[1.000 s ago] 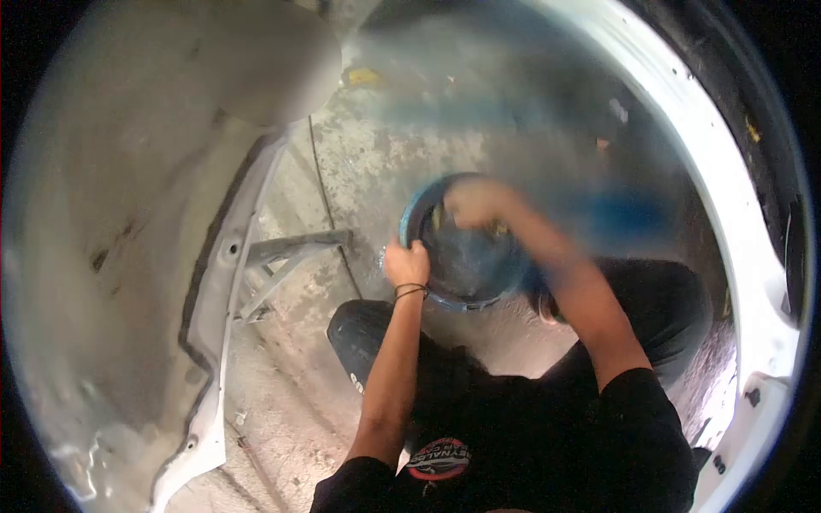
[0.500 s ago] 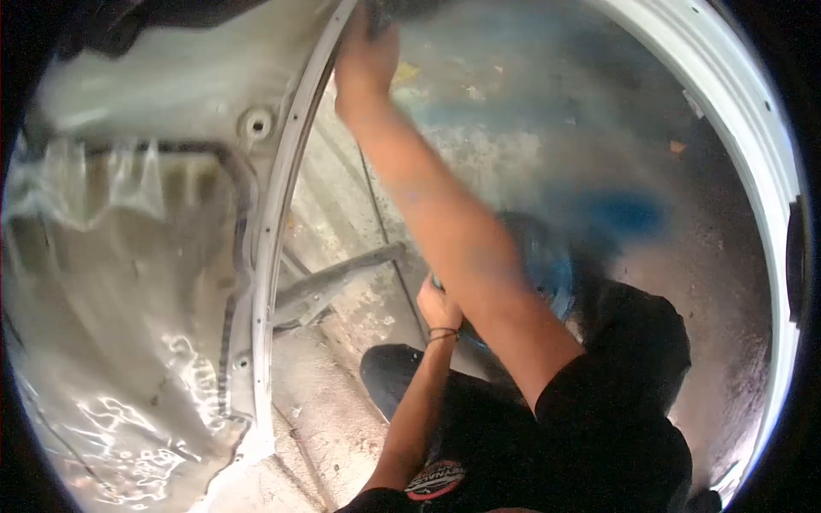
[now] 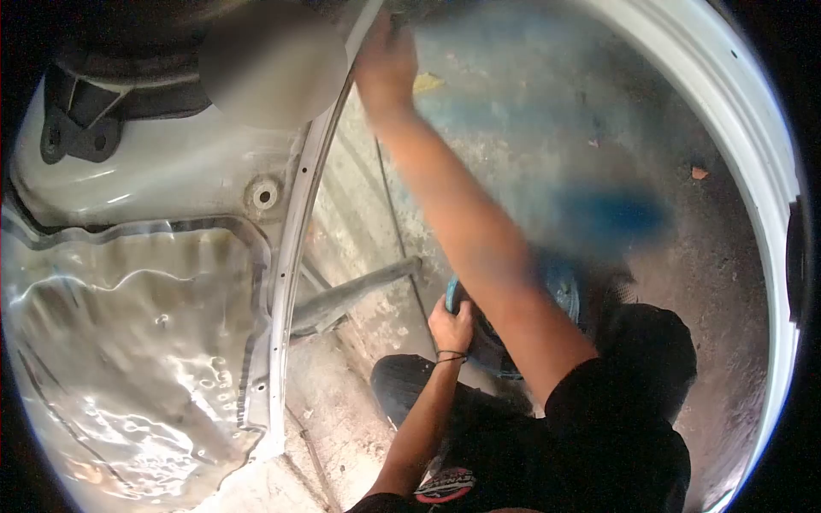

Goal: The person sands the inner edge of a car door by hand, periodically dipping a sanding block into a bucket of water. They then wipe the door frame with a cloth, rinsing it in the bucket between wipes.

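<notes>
My right hand (image 3: 387, 73) is raised beside the upper part of a pale metal edge strip (image 3: 295, 227), its fingers curled and blurred around a dark thing I cannot make out. Lower down, under my right forearm, my left hand (image 3: 451, 327) is closed around a blue curved piece (image 3: 451, 292), which sticks up above the thumb. A blue see-through item (image 3: 564, 291) shows partly behind my right forearm. Left of the strip stands a pale car-body panel (image 3: 171, 167), covered low down by crinkled clear plastic film (image 3: 128, 342).
A black bracket (image 3: 81, 132) is fixed at the panel's upper left. A grey bar (image 3: 359, 286) juts out from behind the strip towards my left hand. On the right curves a white metal frame (image 3: 727, 111). My bent knee (image 3: 658, 346) rests over the stained floor (image 3: 513, 137).
The view has shifted, so the panel sits lower and further right and the black bracket shows. More of the blue piece in my left hand is visible. My right hand stays by the strip.
</notes>
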